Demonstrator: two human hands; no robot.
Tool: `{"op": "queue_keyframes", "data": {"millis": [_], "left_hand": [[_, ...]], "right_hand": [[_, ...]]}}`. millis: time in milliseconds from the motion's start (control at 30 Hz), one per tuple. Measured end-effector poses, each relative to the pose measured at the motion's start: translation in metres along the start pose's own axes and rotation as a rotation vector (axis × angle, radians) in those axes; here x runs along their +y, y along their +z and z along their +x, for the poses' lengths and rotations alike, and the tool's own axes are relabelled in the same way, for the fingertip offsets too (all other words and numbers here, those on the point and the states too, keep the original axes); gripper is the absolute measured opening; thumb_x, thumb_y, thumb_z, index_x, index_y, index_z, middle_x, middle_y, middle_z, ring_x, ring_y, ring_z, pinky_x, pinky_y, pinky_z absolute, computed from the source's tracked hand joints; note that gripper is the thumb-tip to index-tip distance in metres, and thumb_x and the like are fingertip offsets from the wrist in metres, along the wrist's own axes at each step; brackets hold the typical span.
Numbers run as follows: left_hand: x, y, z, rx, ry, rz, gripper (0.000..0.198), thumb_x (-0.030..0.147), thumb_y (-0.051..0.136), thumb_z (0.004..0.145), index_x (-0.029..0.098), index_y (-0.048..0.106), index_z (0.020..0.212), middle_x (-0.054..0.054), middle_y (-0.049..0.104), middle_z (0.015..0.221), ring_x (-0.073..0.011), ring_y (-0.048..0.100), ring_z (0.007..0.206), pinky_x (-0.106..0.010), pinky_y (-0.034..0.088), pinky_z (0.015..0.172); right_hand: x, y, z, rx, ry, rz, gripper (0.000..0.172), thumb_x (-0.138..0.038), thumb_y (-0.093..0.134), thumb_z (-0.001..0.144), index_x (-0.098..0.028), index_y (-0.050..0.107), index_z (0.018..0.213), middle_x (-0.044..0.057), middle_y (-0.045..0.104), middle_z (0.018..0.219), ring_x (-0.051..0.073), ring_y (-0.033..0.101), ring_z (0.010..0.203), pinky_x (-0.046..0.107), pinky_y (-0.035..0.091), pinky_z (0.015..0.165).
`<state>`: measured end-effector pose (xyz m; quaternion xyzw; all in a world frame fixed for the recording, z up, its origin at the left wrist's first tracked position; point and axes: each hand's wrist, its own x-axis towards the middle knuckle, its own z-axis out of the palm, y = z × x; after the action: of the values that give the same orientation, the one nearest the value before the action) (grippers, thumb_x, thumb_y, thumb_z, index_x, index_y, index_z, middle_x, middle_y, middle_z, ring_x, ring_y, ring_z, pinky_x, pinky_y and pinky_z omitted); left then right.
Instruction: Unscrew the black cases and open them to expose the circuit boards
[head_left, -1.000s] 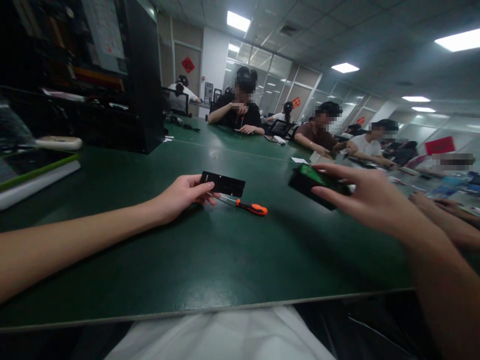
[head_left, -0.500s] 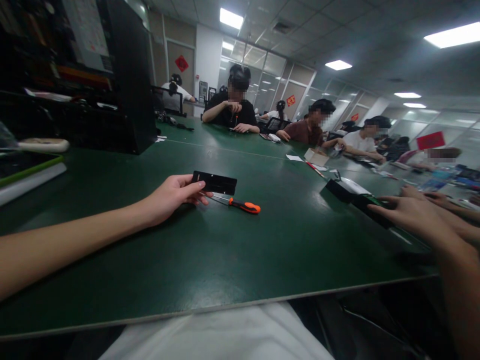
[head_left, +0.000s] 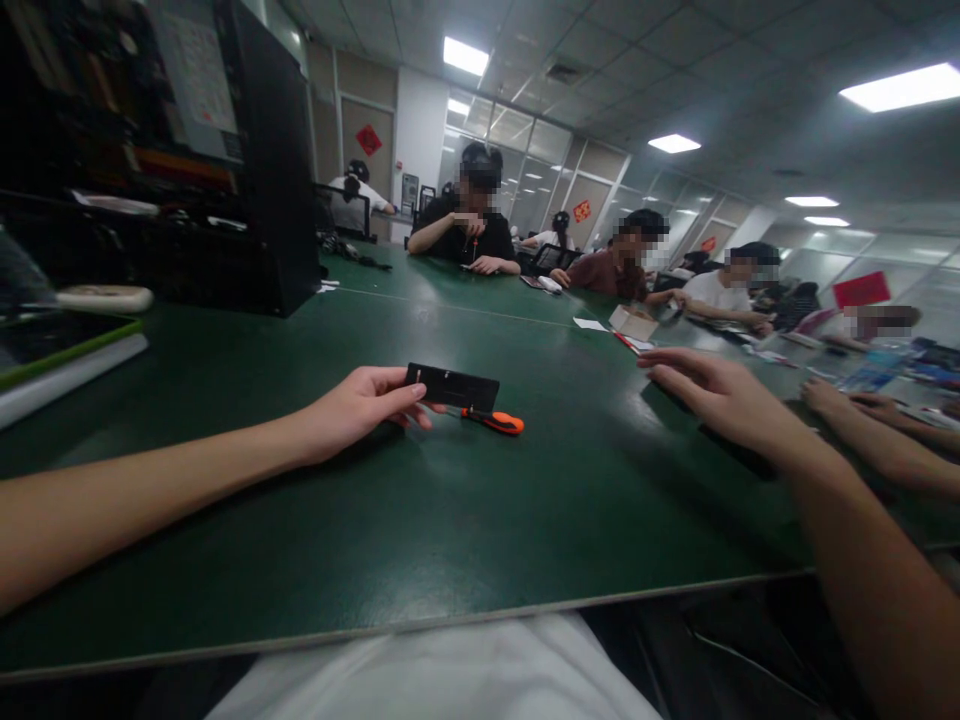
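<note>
My left hand pinches a thin black rectangular plate by its left end, thumb on the near face. A few small bright spots show on the plate, which is tilted up above the table. Partly behind its lower edge lies a screwdriver with an orange and black handle. Out to the right, my right hand hangs over the table, fingers stretched leftward and thumb a little apart, with nothing seen in it. Dark objects beneath that hand are mostly covered by it.
The green table has its edge close to my lap. A black computer case stands at left, near a green-rimmed tray. A small cardboard box sits beyond my right hand. Another person's arm rests at right; several people sit across.
My right hand has come leftward from the dark objects at the right and is raised over the table. My left hand and the plate have shifted slightly right and down in view.
</note>
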<state>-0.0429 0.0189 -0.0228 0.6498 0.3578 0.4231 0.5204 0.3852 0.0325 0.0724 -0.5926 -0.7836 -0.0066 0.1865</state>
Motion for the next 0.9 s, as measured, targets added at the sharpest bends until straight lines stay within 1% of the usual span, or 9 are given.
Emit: {"op": "queue_keyframes", "data": {"millis": [100,200,333,433,533,633,800,867,900], "left_hand": [[0.001,0.000,-0.002,-0.054,0.020,0.099,0.024,0.035,0.065,0.092,0.016,0.077,0.102,-0.007,0.078,0.093,-0.0183,0.071,0.085,-0.028,0.054,0.076],[0.000,-0.001,-0.003,-0.087,0.046,0.203,0.026,0.035,0.064,0.092,0.015,0.078,0.101,-0.006,0.078,0.088,-0.0189,0.069,0.085,-0.028,0.053,0.078],[-0.001,-0.002,-0.004,-0.123,0.101,0.257,0.028,0.035,0.062,0.092,0.016,0.079,0.104,-0.004,0.077,0.087,-0.0186,0.068,0.084,-0.029,0.052,0.080],[0.000,0.000,-0.004,-0.122,0.097,0.209,0.036,0.034,0.064,0.091,0.017,0.071,0.122,-0.004,0.077,0.095,-0.0178,0.068,0.085,-0.030,0.053,0.082],[0.002,0.003,-0.003,-0.066,0.052,0.146,0.050,0.035,0.067,0.090,0.014,0.061,0.134,-0.008,0.076,0.106,-0.0174,0.069,0.084,-0.031,0.055,0.081],[0.003,0.003,-0.002,-0.052,0.018,0.133,0.043,0.034,0.067,0.089,0.011,0.064,0.125,-0.009,0.075,0.104,-0.0171,0.069,0.083,-0.032,0.056,0.080],[0.001,0.002,0.000,-0.060,0.015,0.161,0.028,0.028,0.066,0.089,0.013,0.071,0.112,-0.007,0.076,0.098,-0.0161,0.069,0.081,-0.032,0.056,0.081],[0.001,0.002,0.000,-0.052,0.023,0.166,0.025,0.028,0.066,0.089,0.014,0.072,0.109,-0.006,0.076,0.097,-0.0169,0.070,0.082,-0.031,0.056,0.080],[0.001,0.002,0.000,-0.048,0.026,0.167,0.024,0.028,0.065,0.089,0.014,0.073,0.107,-0.006,0.076,0.096,-0.0173,0.070,0.082,-0.031,0.056,0.079]], "right_hand": [[-0.073,0.024,0.018,-0.240,-0.239,0.412,0.049,-0.058,0.047,0.096,-0.018,0.062,0.119,0.010,0.064,0.128,0.020,0.063,0.108,0.034,0.052,0.094],[-0.127,0.051,0.033,-0.517,-0.384,0.573,0.043,-0.055,0.049,0.097,-0.015,0.059,0.108,0.010,0.064,0.124,0.015,0.063,0.102,0.029,0.052,0.088],[-0.159,0.073,0.042,-0.803,-0.469,0.664,0.040,-0.053,0.058,0.092,-0.014,0.052,0.093,0.007,0.069,0.100,0.011,0.061,0.082,0.022,0.047,0.069],[-0.158,0.067,0.040,-0.813,-0.454,0.656,0.039,-0.051,0.062,0.090,-0.014,0.052,0.095,0.007,0.068,0.102,0.012,0.063,0.083,0.022,0.048,0.070],[-0.131,0.038,0.033,-0.585,-0.445,0.324,0.043,-0.053,0.061,0.089,-0.016,0.060,0.111,0.007,0.068,0.106,0.015,0.063,0.090,0.027,0.050,0.079],[-0.072,-0.002,0.024,-0.306,-0.281,-0.094,0.047,-0.055,0.053,0.091,-0.019,0.061,0.121,0.009,0.067,0.113,0.020,0.064,0.095,0.032,0.050,0.084],[0.070,-0.049,-0.002,-0.162,0.330,-0.453,0.046,-0.051,0.055,0.086,-0.020,0.062,0.119,0.012,0.070,0.113,0.027,0.067,0.094,0.037,0.051,0.080],[0.120,-0.054,-0.016,-0.177,0.471,-0.496,0.041,-0.047,0.057,0.083,-0.018,0.065,0.111,0.013,0.072,0.107,0.027,0.068,0.093,0.037,0.052,0.078],[0.139,-0.054,-0.023,-0.167,0.470,-0.518,0.038,-0.045,0.058,0.080,-0.018,0.067,0.105,0.013,0.073,0.102,0.026,0.069,0.091,0.035,0.053,0.076]]}}
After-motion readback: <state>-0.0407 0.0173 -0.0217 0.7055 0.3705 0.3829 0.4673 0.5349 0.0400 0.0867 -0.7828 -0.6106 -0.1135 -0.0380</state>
